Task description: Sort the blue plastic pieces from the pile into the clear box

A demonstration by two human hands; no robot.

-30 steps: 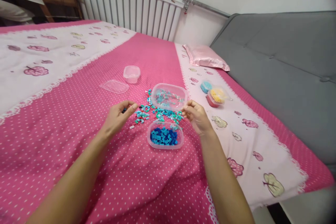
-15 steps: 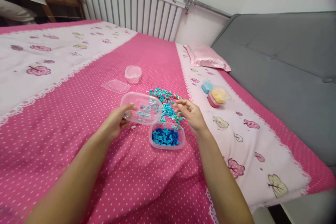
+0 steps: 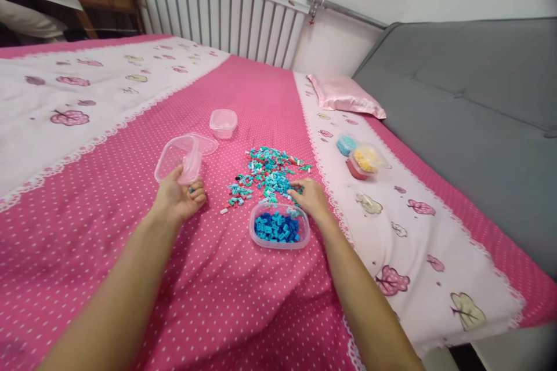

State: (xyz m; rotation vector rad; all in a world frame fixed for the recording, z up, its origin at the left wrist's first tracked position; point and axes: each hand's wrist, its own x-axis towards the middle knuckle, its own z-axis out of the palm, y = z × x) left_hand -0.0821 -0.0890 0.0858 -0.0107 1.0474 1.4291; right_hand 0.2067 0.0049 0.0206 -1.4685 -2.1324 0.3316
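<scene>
My left hand (image 3: 179,197) is closed at the near edge of a clear plastic tub (image 3: 167,156), thumb against it and fingers curled palm up. A small blue spot shows by its fingers; what it is I cannot tell. My right hand (image 3: 308,196) reaches into the right side of a loose pile of small toy bricks (image 3: 272,171), mostly turquoise with some red, green and white. Its fingertips are pinched together among the bricks, and anything between them is hidden. Just nearer than the pile stands a clear tub (image 3: 279,244) holding blue bricks (image 3: 278,227).
A clear lid (image 3: 206,144) lies partly behind the left tub. Beyond it stands another clear container (image 3: 223,123). To the right are containers of light blue (image 3: 346,145), yellow (image 3: 364,159) and red (image 3: 357,171) pieces. Farther back lies a pink pillow (image 3: 343,95).
My left hand has carried the clear tub left, away from above the pile, uncovering more bricks. My right hand has lowered into the bricks, its fingers drawing together.
</scene>
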